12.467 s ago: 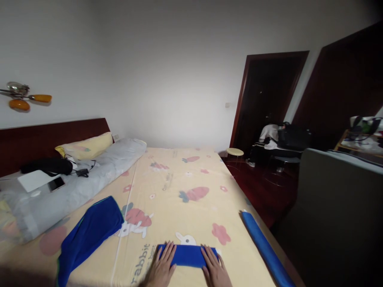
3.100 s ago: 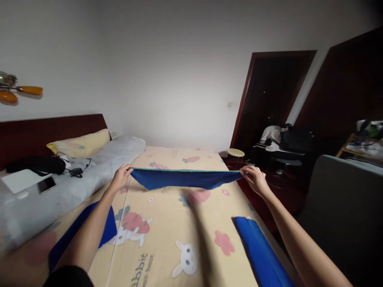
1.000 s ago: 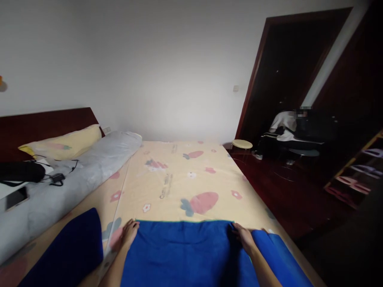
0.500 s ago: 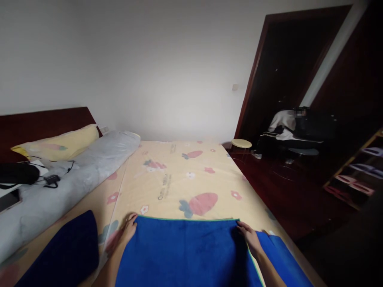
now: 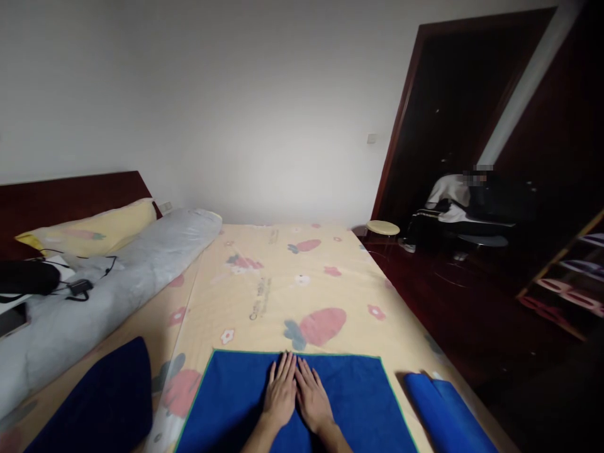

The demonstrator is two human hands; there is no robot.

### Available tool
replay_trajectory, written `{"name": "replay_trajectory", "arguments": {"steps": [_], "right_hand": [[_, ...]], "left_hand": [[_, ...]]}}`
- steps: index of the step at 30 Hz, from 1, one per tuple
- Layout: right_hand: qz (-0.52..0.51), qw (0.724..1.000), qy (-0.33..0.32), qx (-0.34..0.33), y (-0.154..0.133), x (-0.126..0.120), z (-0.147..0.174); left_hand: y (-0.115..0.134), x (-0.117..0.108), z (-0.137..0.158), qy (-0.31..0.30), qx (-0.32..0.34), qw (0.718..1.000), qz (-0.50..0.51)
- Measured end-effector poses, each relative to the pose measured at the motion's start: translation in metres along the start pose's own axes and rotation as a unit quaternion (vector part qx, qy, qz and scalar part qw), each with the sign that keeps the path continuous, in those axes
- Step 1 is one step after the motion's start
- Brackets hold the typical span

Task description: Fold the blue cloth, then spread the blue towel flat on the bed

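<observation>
A blue towel (image 5: 358, 396) with a thin green edge lies spread on the bed (image 5: 278, 283); its near part runs out of view. My left hand (image 5: 282, 391) rests flat on it near the middle of the far edge, fingers stretched toward the wall. Right beside it, my right hand (image 5: 311, 393) lies flat too, the fingertips of both almost touching. Neither hand holds anything. To the right is a folded or rolled blue cloth (image 5: 446, 412). A dark blue piece of fabric (image 5: 104, 396) lies on the left.
A long grey-covered roll (image 5: 141, 270) and a yellow pillow (image 5: 99, 226) lie by the headboard (image 5: 70, 189). A black adapter with a cable (image 5: 79, 288) is on the roll. Beyond the bed's right side stand a round stool (image 5: 383, 228), a seated person (image 5: 448, 195) and a shoe rack (image 5: 566, 289).
Both hands have left the towel's far corners and come together at the middle of its far edge. The towel now lies flatter on the bed.
</observation>
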State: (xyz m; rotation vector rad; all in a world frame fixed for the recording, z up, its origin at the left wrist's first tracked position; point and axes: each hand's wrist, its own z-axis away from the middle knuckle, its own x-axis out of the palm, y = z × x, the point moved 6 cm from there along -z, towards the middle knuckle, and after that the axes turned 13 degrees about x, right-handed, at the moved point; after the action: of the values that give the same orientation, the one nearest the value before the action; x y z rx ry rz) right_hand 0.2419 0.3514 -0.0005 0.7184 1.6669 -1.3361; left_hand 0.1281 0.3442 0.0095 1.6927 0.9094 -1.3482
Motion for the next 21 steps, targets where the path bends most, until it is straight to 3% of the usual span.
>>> {"name": "replay_trajectory", "arguments": {"steps": [1,3,7,9,12,14,16,18,21], "right_hand": [[0.015,1.000,-0.014,0.004,0.000,0.001,-0.001],[0.041,0.998,-0.009,0.045,0.026,-0.010,-0.001],[0.119,0.975,0.062,0.177,0.130,-0.055,0.016],[0.154,0.961,0.090,0.213,0.173,-0.073,0.027],[0.181,0.954,0.095,0.220,0.199,-0.083,0.033],[0.187,0.949,0.113,0.229,0.189,-0.084,0.031],[0.174,0.948,0.146,0.223,0.158,-0.080,0.029],[0.140,0.962,0.159,0.172,0.112,-0.064,0.031],[0.092,0.986,0.126,0.055,0.045,-0.025,0.043]], "left_hand": [[0.000,0.005,0.000,-0.013,0.008,1.000,0.010],[-0.024,0.003,0.012,-0.026,-0.027,0.999,0.007],[-0.120,-0.028,0.067,-0.035,-0.194,0.979,-0.054],[-0.158,-0.044,0.091,-0.059,-0.246,0.965,-0.067],[-0.179,-0.058,0.103,-0.097,-0.265,0.957,-0.068],[-0.167,-0.065,0.096,-0.084,-0.273,0.954,-0.089],[-0.134,-0.064,0.082,-0.035,-0.254,0.960,-0.113],[-0.084,-0.051,0.064,0.014,-0.179,0.978,-0.103],[-0.007,-0.016,0.050,0.044,-0.052,0.997,-0.044]]}}
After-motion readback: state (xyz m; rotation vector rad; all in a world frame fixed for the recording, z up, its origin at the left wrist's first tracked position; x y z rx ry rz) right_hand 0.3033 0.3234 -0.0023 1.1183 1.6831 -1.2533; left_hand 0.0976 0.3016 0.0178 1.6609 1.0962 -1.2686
